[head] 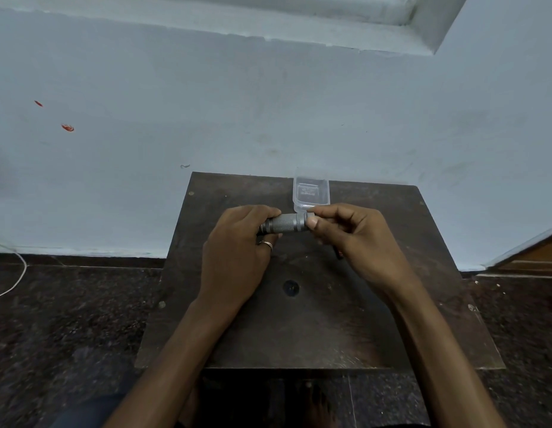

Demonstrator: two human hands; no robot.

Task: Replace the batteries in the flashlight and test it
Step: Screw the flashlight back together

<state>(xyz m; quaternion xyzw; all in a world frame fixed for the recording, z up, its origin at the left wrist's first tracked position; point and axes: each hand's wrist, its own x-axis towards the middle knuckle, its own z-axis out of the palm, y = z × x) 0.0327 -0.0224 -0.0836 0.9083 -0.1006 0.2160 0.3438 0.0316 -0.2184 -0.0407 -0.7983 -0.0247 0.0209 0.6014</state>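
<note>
A small grey metal flashlight [286,223] with a knurled body lies level between my hands, a little above the dark wooden table [324,322]. My left hand [237,254] wraps its left end; a ring sits on one finger. My right hand [352,236] pinches the right end between thumb and fingertips. Both ends of the flashlight are hidden by my fingers. A small dark object with a red tip [339,254] pokes out from under my right hand on the table; I cannot tell what it is.
A clear plastic box [311,193] stands open at the table's far edge, just behind the flashlight. A pale blue wall rises right behind the table. A white cord [18,273] trails on the dark speckled floor at the left. A round dark mark [290,287] sits mid-table.
</note>
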